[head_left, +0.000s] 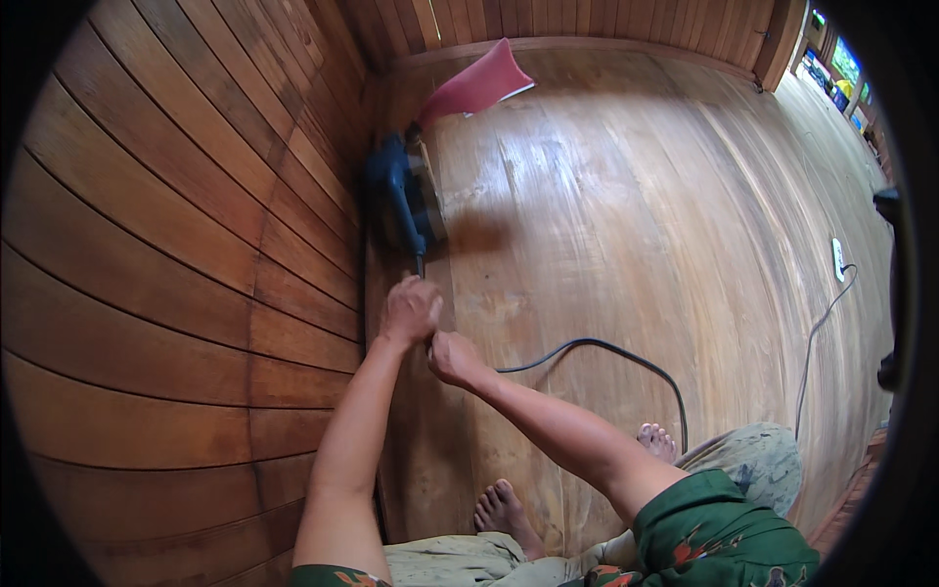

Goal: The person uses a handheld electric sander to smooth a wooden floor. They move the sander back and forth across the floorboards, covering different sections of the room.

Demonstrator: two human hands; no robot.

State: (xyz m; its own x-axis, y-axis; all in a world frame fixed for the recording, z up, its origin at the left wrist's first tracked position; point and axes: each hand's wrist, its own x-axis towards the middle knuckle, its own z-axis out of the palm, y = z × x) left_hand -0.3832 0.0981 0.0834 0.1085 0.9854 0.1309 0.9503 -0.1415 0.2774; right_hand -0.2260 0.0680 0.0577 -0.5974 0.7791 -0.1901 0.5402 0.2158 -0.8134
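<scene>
My left hand (411,311) is closed around the dark power cord (626,350) just behind a blue corded power tool (396,191). The tool looks like a sander, a little blurred, and sits at the foot of the left wall with its handle toward me. My right hand (457,359) is closed on the same cord, just behind and to the right of the left. From there the cord loops over the floor to the right and back toward my leg. Touching or close to the tool's far end is a curled pinkish-red sheet (479,83), perhaps sandpaper.
A plank wall (196,245) rises close on the left, and another (587,20) stands at the far end. The wooden floor (606,254) has shiny patches. A white power strip (838,260) with a cord lies at the right. My bare feet (504,514) are near the bottom.
</scene>
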